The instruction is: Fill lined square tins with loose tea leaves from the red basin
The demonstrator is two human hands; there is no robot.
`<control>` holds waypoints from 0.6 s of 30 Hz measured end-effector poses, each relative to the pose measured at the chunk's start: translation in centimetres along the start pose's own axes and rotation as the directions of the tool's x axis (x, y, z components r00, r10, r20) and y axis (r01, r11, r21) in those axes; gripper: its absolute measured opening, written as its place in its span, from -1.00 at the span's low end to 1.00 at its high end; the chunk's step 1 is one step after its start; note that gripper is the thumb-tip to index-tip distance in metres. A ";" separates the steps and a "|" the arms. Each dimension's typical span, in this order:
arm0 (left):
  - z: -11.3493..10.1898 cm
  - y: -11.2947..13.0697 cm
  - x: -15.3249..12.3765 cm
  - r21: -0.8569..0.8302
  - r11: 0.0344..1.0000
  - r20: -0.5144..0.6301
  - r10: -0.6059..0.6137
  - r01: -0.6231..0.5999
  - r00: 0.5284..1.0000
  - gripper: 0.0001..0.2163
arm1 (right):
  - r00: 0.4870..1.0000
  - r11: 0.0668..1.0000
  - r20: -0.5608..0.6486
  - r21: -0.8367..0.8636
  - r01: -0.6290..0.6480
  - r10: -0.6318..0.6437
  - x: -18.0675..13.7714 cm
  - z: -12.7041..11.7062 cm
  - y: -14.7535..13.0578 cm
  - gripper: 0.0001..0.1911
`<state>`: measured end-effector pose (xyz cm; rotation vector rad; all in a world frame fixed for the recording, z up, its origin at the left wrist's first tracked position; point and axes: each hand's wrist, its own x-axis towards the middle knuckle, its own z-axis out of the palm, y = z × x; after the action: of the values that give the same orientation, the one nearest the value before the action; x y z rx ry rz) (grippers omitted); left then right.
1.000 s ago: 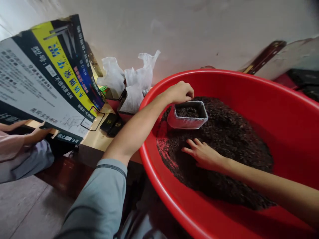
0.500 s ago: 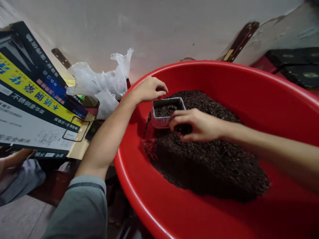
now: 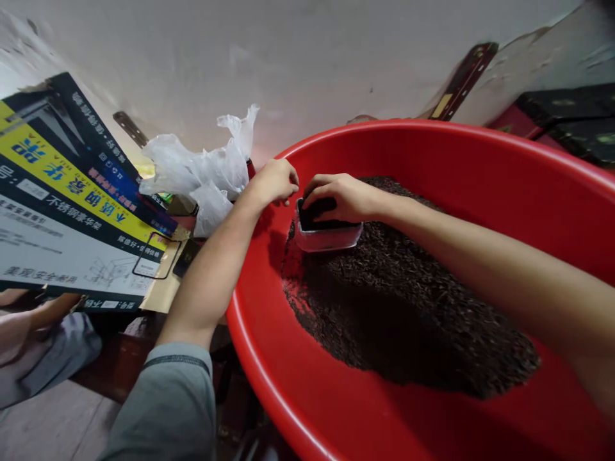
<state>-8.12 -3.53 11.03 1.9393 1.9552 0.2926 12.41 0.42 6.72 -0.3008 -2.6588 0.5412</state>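
Note:
A heap of dark dried tea leaves [image 3: 423, 288] lies in a big red basin [image 3: 259, 339]. On the heap's left end stands a small clear rectangular container [image 3: 329, 240] with tea leaves in it. My right hand [image 3: 339, 195] reaches over the container's far side, fingers bent down inside its rim. The fingers curl round dark tea leaves; their tips are partly hidden. Left of the container, near the basin's far-left rim, my left hand [image 3: 277, 181] hovers with fingers curled toward the thumb. Anything in its fingers is too small or hidden to make out.
A large printed cardboard box [image 3: 91, 211] stands to the left, with a crumpled white plastic bag [image 3: 202, 169] beside the basin. Part of another person [image 3: 48, 339] shows at lower left. Dark boxes [image 3: 571, 121] are at the far right, before a pale wall.
My right hand has moved from the container's near right corner up over its opening. My left hand has drawn back leftward from the container, and its fingers have curled more.

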 end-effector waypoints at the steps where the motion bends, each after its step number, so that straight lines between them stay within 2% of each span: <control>1: 0.0 0.0 0.0 0.023 1.000 -0.021 -0.008 0.009 1.000 -0.91 | 1.000 1.000 0.000 0.004 -0.010 0.010 -0.1 0.0 0.0 -0.76; 5: -0.1 0.6 -0.3 0.078 0.996 -0.085 0.052 -0.046 0.995 -0.84 | 0.998 0.998 -0.006 0.019 -0.055 0.055 -0.4 0.5 0.1 -0.73; 8: -0.2 1.5 -1.0 0.118 0.991 -0.066 0.069 -0.061 0.995 -0.87 | 0.998 0.999 -0.054 0.023 -0.023 0.024 -0.7 0.7 0.1 -0.72; 11: -0.3 2.6 -1.8 0.217 0.975 -0.036 0.050 -0.041 0.998 -0.94 | 0.991 1.000 -0.136 -0.012 -0.025 0.023 -1.7 -0.3 -0.1 -0.72; 14: 0.2 3.6 -2.3 0.271 0.955 0.013 0.120 -0.119 0.993 -0.95 | 0.973 0.987 -0.181 -0.044 -0.154 0.144 -4.4 -2.3 0.0 -0.57; 18: 1.9 4.7 -2.1 0.277 0.901 0.178 0.293 -0.334 0.939 -0.84 | 0.919 0.895 -0.096 -0.210 -0.395 0.383 -10.9 -3.4 1.0 -0.20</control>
<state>-3.08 -5.68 11.38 2.4083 1.6742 -0.0618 23.80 -0.66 5.39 -0.9179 -2.6171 0.3375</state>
